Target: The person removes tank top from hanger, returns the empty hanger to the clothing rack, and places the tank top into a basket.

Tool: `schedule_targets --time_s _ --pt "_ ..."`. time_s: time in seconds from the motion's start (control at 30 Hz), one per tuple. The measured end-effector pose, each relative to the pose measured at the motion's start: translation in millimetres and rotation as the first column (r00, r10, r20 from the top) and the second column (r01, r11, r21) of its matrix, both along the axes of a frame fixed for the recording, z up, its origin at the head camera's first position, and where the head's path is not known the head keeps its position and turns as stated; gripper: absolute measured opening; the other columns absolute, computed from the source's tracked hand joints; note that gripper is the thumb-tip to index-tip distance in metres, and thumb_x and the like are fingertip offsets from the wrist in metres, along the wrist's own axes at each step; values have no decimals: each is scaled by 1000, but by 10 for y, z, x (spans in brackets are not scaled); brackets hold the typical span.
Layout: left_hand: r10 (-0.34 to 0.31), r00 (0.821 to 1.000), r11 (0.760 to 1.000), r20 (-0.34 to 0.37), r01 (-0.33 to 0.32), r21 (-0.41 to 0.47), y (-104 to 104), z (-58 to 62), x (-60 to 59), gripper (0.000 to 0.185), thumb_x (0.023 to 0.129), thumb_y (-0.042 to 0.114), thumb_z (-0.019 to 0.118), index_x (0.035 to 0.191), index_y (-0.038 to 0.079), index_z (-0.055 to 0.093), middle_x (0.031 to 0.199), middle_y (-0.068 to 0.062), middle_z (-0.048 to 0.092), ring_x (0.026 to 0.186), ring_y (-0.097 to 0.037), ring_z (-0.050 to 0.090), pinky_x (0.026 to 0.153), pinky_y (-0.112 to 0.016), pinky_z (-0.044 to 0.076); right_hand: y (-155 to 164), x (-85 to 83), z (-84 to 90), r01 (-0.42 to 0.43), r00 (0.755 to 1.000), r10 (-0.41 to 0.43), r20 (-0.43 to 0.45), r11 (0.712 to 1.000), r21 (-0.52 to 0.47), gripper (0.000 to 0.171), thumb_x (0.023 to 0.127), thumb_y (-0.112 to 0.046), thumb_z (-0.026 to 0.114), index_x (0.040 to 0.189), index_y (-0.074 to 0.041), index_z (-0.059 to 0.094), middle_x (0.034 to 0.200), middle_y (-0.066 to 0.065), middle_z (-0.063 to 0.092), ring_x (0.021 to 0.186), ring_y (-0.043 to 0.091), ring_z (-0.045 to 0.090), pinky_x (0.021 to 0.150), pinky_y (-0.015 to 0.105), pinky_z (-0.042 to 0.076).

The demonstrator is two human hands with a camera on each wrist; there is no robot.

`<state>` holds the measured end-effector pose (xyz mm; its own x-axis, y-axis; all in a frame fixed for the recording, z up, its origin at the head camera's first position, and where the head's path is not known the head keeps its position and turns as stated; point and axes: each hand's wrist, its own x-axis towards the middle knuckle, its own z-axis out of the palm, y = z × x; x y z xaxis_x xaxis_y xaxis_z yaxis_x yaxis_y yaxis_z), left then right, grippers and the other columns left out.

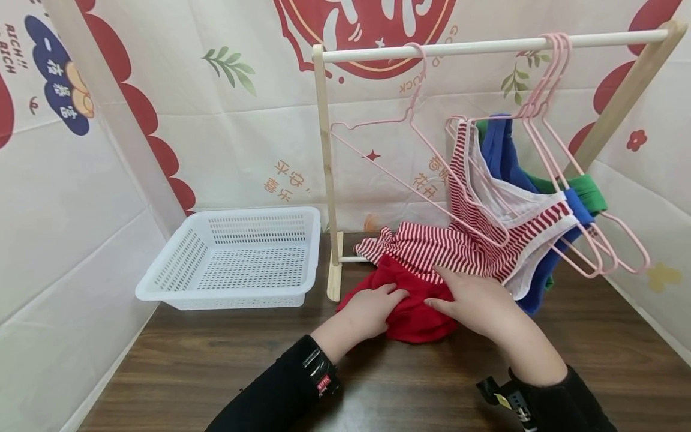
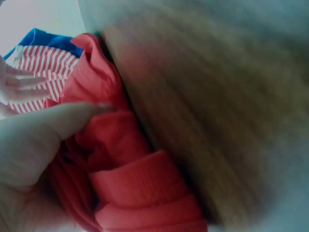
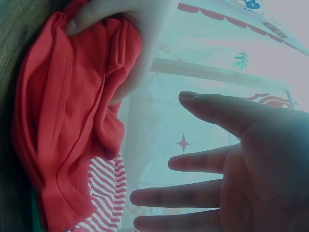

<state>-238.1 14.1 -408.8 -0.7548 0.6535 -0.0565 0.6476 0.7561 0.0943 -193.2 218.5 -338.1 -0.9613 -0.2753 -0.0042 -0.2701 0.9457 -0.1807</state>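
dark wood-grain table [image 1: 216,372], white plastic basket [image 1: 237,258] sitting at the left, little wooden clothes rack [image 1: 329,180] standing mid-table, crumpled red garment [image 1: 410,312] and striped garment [image 1: 426,246] lying just beside its foot

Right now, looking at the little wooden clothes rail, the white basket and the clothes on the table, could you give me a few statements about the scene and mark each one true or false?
1. The white perforated plastic basket has clothes in it. False: nothing shows inside it.
2. Both hands are on the crumpled red cloth garment. True: the left hand grips it and the right hand rests on it.
3. The pink wire hangers lie flat on the table. False: they hang from the pale wooden rail.
4. A red-and-white striped garment hangs on a hanger. True.
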Motion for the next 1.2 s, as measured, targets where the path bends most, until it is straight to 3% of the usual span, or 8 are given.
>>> schedule_targets --time_s 0.17,0.33,0.63,0.9,1.2 --pt "45 997 999 -69 -44 25 -75 24 -27 58 86 21 74 139 23 51 129 0 59 113 -14 58 90 -31 50 -7 -2 10 3 1000 -3 -5 1000 -4 77 88 -55 62 141 -2 48 133 26 54 117 44 55 94 65 39" --pt "103 981 989 -164 -84 119 -149 78 -27 44 88 17 69 131 21 58 109 -4 65 96 -17 64 75 -33 54 7 -1 38 5 1000 -5 -12 1000 -10 77 88 -55 62 141 -1 48 132 26 55 117 44 55 93 64 40" --pt "196 944 949 -265 -114 295 -264 187 -57 36 88 14 67 123 18 63 102 -6 68 88 -19 67 68 -34 55 27 -9 57 -8 1000 8 -28 1000 2 76 89 -55 61 141 -2 47 132 24 56 116 43 56 92 62 42" --pt "272 926 885 -261 -134 445 -396 398 -19 38 87 14 69 124 16 62 104 -7 68 86 -20 67 73 -37 56 30 -2 51 -15 999 15 -40 1000 -15 75 88 -55 62 141 -4 48 129 24 58 112 43 58 90 61 44" --pt "321 921 759 -221 -111 642 -584 678 19 42 85 6 68 125 17 63 110 -4 66 97 -18 63 84 -35 53 24 15 35 -31 998 29 -51 999 -33 73 88 -54 63 141 -7 47 125 22 61 109 41 61 86 60 46"
